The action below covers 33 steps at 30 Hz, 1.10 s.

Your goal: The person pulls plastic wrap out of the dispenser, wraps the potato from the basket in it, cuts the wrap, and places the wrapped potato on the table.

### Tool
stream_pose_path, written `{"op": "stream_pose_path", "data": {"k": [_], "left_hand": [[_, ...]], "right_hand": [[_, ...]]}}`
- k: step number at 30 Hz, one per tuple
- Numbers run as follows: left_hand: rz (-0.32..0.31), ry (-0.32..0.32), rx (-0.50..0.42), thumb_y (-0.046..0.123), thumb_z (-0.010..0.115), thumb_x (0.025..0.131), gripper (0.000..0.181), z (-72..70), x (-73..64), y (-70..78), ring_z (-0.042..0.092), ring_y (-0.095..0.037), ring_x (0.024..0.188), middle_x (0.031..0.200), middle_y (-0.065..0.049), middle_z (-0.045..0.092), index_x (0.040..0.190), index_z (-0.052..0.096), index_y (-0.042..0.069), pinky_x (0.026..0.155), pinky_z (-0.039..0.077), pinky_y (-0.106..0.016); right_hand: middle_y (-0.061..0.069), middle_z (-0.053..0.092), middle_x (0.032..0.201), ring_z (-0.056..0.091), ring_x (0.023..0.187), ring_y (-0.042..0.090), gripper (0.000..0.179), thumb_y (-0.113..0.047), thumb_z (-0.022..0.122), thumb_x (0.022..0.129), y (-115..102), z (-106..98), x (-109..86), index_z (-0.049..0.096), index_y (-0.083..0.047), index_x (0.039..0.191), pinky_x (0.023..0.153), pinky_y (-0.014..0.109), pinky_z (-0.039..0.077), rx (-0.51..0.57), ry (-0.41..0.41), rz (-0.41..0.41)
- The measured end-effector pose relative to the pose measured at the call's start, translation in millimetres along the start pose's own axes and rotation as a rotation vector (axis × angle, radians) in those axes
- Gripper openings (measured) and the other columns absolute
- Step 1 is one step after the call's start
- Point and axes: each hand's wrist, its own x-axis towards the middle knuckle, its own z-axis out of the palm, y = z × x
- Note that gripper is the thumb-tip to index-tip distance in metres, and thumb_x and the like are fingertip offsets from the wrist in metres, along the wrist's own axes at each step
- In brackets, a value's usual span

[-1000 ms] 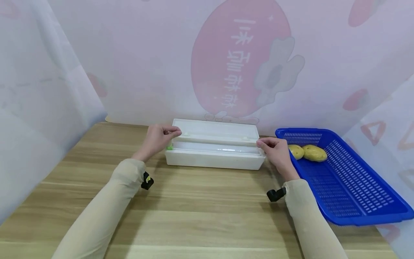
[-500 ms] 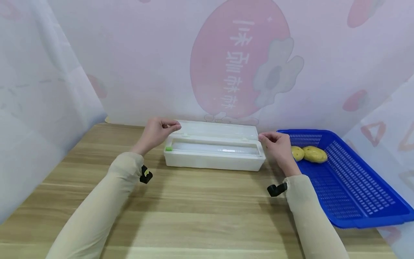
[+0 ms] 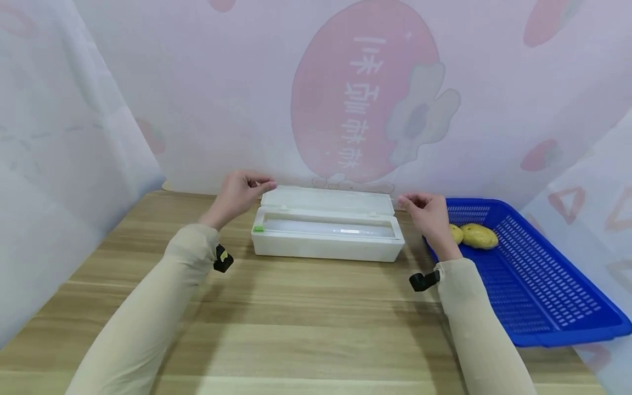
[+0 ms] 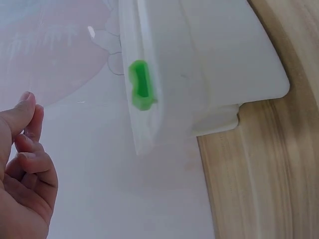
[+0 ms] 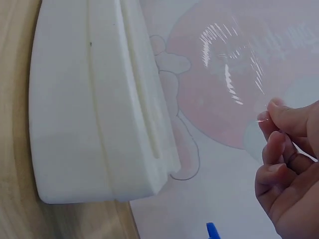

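A white cling film dispenser (image 3: 326, 249) stands on the table with its lid (image 3: 328, 198) tipped back and a roll (image 3: 316, 227) inside. At its left end is a green slider (image 4: 143, 84). Clear cling film (image 5: 229, 59) shows as bright creases in the right wrist view, stretched between the hands. My left hand (image 3: 239, 196) pinches one corner between thumb and forefinger, above the dispenser's left end. Past the right end, my right hand (image 3: 427, 216) pinches the other corner. Its remaining fingers are curled in. Most of the film is too transparent to make out.
A blue plastic basket (image 3: 568, 336) sits on the right of the wooden table (image 3: 316, 329), close beside the right forearm. Two yellow potatoes (image 3: 479, 236) lie in its far left corner, one partly behind the right hand. A printed cloth (image 3: 222, 99) hangs behind the table.
Both hands have risen from the dispenser, still pinching the cling film. The right hand has also shifted slightly right. The dispenser has stayed in place, with its roll and lid now less covered.
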Motion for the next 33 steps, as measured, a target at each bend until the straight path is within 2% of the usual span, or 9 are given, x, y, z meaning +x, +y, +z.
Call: {"op": "stream_pose_path", "data": {"k": [6,11,17,23,33], "left_hand": [[0.015,0.009,0.019,0.022,0.071,0.093,0.019,-3.2,10.6,1.6,0.041,-0.015,0.050,0.094,-0.008,0.073,0.101,0.077,0.006,0.042,0.030,-0.023],[0.036,0.028,0.035,0.022,0.071,0.093,0.018,-13.6,16.9,7.9,0.044,-0.017,0.053,0.091,-0.005,0.073,0.099,0.078,0.006,0.044,0.032,-0.023],[0.081,0.058,0.062,0.021,0.072,0.092,0.016,-27.1,27.2,19.8,0.045,-0.017,0.055,0.090,-0.007,0.073,0.098,0.078,0.007,0.046,0.032,-0.022],[0.108,0.099,0.090,0.021,0.073,0.091,0.016,-33.2,35.3,32.7,0.046,-0.017,0.056,0.089,-0.006,0.073,0.097,0.078,0.007,0.048,0.032,-0.022],[0.101,0.142,0.069,0.024,0.074,0.091,0.019,-47.3,40.2,42.0,0.051,-0.018,0.062,0.092,-0.006,0.073,0.097,0.079,0.007,0.053,0.037,-0.022]], "right_hand": [[0.011,0.067,0.088,0.051,0.071,0.018,0.031,-0.028,0.067,0.095,-9.1,-2.3,3.2,0.073,0.001,0.105,0.053,0.023,0.040,0.015,0.001,0.036],[0.011,0.068,0.091,0.052,0.072,0.018,0.029,-0.027,0.067,0.095,-21.6,-4.2,11.7,0.073,0.000,0.106,0.055,0.023,0.041,0.025,0.004,0.043],[0.009,0.069,0.092,0.053,0.073,0.016,0.029,-0.027,0.067,0.096,-35.6,-9.1,23.7,0.072,0.000,0.106,0.058,0.023,0.043,0.022,0.003,0.021],[0.011,0.068,0.096,0.053,0.077,0.017,0.032,-0.030,0.065,0.096,-46.8,-18.4,28.7,0.072,0.000,0.107,0.063,0.024,0.044,0.044,0.004,-0.008],[0.014,0.069,0.094,0.052,0.073,0.017,0.033,-0.029,0.067,0.095,-59.2,-25.5,43.6,0.073,0.001,0.107,0.060,0.023,0.043,0.027,0.011,-0.075]]}}
